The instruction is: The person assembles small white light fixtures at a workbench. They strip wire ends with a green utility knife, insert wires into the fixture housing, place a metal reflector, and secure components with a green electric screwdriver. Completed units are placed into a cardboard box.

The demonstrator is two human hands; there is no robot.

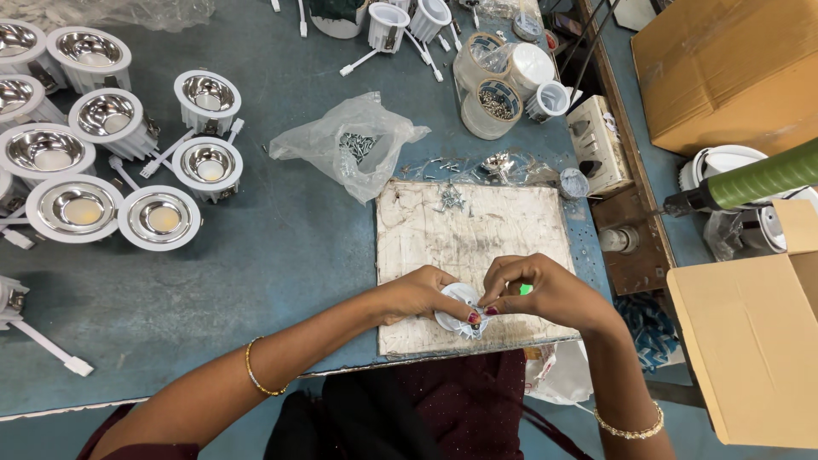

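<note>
Hands: left hand point(423, 296) and right hand point(535, 290) meet over a small white lamp housing point(457, 312), fingertips pinched on it from both sides.
Grip: both hands curl closed around the housing; something small and green point(526, 289) shows between the right fingers, too hidden to tell what.
Housing: it sits near the front edge of a worn pale work board point(474, 230), which lies on the blue-grey table point(281, 264).
Board top: a few loose screws point(450, 198) lie near its far edge.
Beyond the board: a clear plastic bag point(351, 145) with screws inside.
Left side: a cluster of finished white downlights point(158, 218) with shiny reflectors.
Right side: cardboard boxes point(750, 341) and a green-handled power screwdriver point(750, 183), well apart from the hands.
</note>
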